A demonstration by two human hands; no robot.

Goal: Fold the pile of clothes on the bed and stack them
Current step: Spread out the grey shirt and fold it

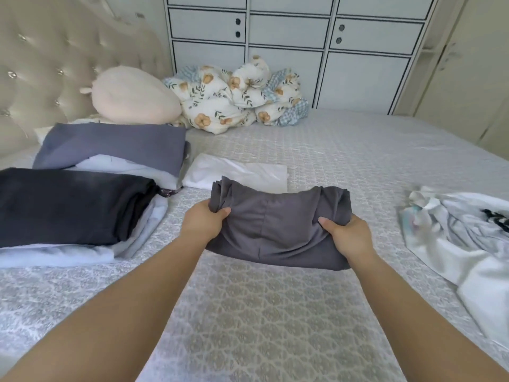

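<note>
both hands hold a folded grey garment [278,227] just above the middle of the bed [275,312].

the left hand [202,224] pinches its left edge, thumb on top and fingers curled under bunched layers; the right hand [348,237] grips the right edge the same way. the cloth looks light, soft and limp, sagging between the 2 grips, so it likely needs holding at both ends or support from below to stay folded. 2 stacks of folded clothes [82,199] lie to the left, a folded white piece [242,172] behind, and a crumpled white pile [462,230] to the right on the quilted, patterned cover.
</note>
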